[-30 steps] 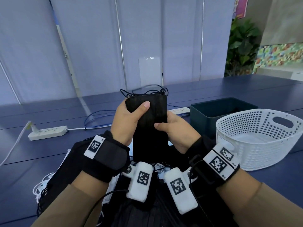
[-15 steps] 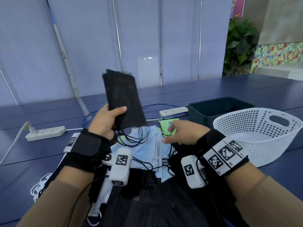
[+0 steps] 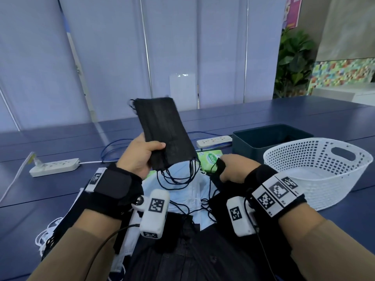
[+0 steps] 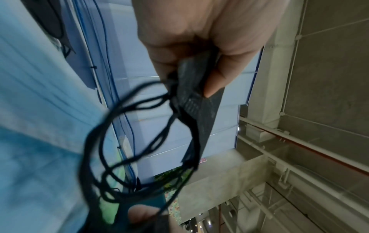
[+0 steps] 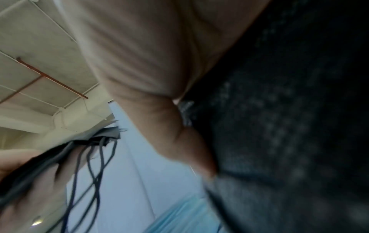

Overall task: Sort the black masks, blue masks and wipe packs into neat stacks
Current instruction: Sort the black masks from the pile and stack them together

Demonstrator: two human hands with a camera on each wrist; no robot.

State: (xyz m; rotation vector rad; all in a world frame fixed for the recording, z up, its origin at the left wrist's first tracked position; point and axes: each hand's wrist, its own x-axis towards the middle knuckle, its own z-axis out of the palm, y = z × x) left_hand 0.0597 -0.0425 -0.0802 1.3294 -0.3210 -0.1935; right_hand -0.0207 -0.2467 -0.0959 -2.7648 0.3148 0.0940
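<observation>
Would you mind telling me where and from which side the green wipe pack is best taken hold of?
Probably by its far long edge, coming from above and behind. The wipe pack lies flat on the table, its near edge overlapped by the right hand, which grips a black mask, and crowded by the dangling ear loops. Pinch across its thin sides.

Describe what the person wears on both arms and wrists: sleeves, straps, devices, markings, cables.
Tan sleeves cover both forearms. Each wrist carries a black strap with white square-code tags; the left hand and right hand are bare. A white coded camera block hangs under each wrist, with thin black cables.
</observation>
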